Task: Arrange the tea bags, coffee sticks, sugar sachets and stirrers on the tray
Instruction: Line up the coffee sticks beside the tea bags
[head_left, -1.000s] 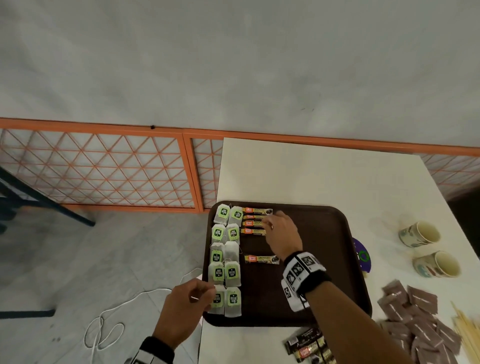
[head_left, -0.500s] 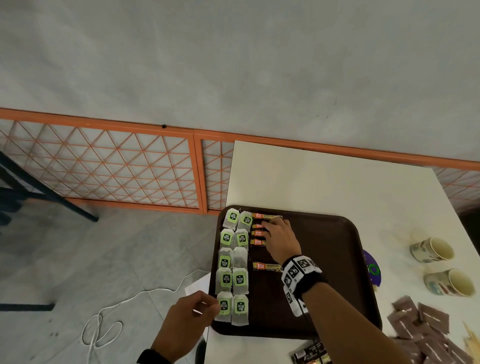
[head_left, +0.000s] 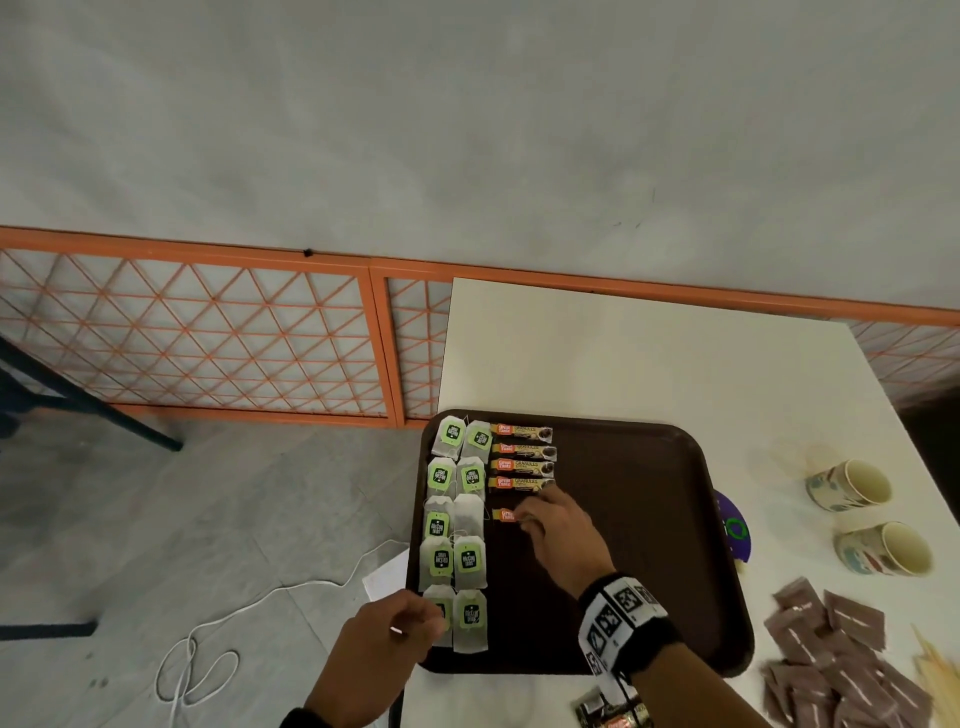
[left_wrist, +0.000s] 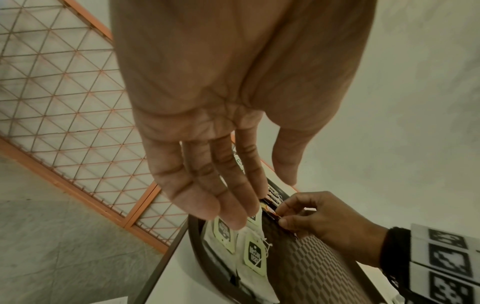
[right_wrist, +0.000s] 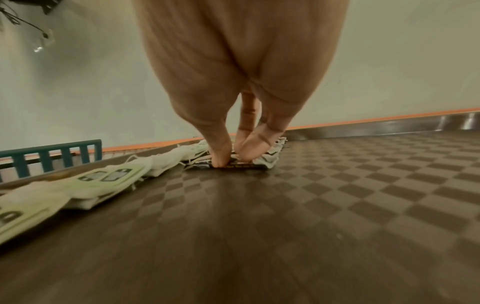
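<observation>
Head view shows the right hand (head_left: 561, 530) pinching the fifth coffee stick (head_left: 503, 515) on the brown tray (head_left: 649, 519), just below the row of four sticks (head_left: 522, 457) and beside the tea bags (head_left: 457, 525). A careless slide could knock that row crooked or catch a tea bag string. The left hand (head_left: 384, 649), fingers relaxed and holding nothing, hovers at the tray's near-left corner, where it could brush the nearest bags. Sugar sachets (head_left: 831, 654) wait on the bench (head_left: 623, 353).

Tea bags (head_left: 457, 525), coffee sticks (head_left: 522, 457) on tray (head_left: 649, 519)
</observation>
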